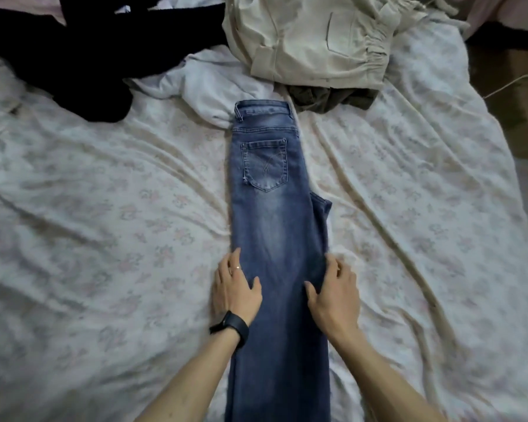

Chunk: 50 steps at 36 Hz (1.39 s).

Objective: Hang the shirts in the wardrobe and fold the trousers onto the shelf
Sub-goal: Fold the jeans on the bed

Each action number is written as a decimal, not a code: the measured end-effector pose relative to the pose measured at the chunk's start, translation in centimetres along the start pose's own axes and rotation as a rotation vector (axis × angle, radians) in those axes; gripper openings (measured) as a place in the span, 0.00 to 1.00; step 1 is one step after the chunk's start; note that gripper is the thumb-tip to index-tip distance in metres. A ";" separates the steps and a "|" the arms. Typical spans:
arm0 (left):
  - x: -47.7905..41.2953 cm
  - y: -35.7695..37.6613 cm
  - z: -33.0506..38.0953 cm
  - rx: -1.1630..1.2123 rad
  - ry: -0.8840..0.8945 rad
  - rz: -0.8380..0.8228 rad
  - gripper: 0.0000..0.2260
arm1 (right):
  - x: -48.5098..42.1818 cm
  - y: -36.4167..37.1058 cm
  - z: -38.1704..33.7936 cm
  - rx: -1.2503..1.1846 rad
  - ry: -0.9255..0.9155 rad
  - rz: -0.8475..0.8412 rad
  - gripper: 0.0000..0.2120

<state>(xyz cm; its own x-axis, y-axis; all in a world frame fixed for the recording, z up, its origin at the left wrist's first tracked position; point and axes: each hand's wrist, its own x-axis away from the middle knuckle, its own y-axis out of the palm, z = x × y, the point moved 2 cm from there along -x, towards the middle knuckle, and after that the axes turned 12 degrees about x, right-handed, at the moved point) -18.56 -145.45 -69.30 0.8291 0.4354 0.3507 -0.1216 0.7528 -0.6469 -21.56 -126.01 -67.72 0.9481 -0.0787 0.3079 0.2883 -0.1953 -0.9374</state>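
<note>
A: Where are the jeans (275, 208)?

B: On the bed (104, 208), leg laid over leg, with the waistband at the far end near the beige trousers (311, 41).

A: And the hands?

B: The left hand (237, 287) and right hand (336, 290) rest flat on the 2 long edges, fingers loose, gripping nothing.

A: How to fold well?

B: I think: smooth the thick, faded denim outward, keep the seams in line, then fold. The thin flowered sheet is wrinkled and may bunch.

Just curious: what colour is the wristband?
The wristband is black, seen in the head view.
</note>
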 end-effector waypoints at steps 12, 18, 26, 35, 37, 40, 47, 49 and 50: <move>22.5 -0.4 -10.9 0.165 -0.448 -0.059 0.17 | 20.9 6.9 9.3 -0.246 0.262 -0.567 0.17; 25.4 -1.4 -14.6 0.166 -0.593 -0.288 0.17 | 23.6 9.6 13.6 -0.344 0.215 -0.867 0.17; 27.3 -1.6 -17.1 0.369 -0.635 -0.305 0.20 | 25.5 6.9 13.7 -0.531 0.191 -0.944 0.11; 33.1 -5.0 -11.6 0.642 -0.514 -0.208 0.11 | 30.1 1.8 15.4 -0.687 0.167 -0.888 0.21; 33.5 -5.8 -11.3 0.616 -0.567 -0.296 0.14 | 30.8 0.1 15.7 -0.691 0.172 -0.862 0.18; 34.9 -6.4 -11.8 0.540 -0.578 -0.402 0.32 | 32.1 -2.4 16.7 -0.664 0.130 -0.836 0.15; 40.1 -7.0 -10.2 0.472 -0.512 -0.372 0.17 | 36.2 -5.5 19.2 -0.680 0.105 -0.806 0.14; 41.6 -6.9 -10.4 0.434 -0.509 -0.375 0.18 | 37.3 -5.4 20.2 -0.695 0.107 -0.790 0.13; 42.5 -6.9 -10.2 0.446 -0.510 -0.385 0.18 | 37.8 -5.0 20.7 -0.708 0.116 -0.786 0.13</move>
<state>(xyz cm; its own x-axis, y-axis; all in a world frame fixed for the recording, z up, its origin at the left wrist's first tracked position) 23.06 -137.18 -56.86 0.5171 0.1955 0.8333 -0.1739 0.9773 -0.1214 15.59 -107.80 -54.74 0.5005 0.2312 0.8343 0.6350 -0.7531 -0.1723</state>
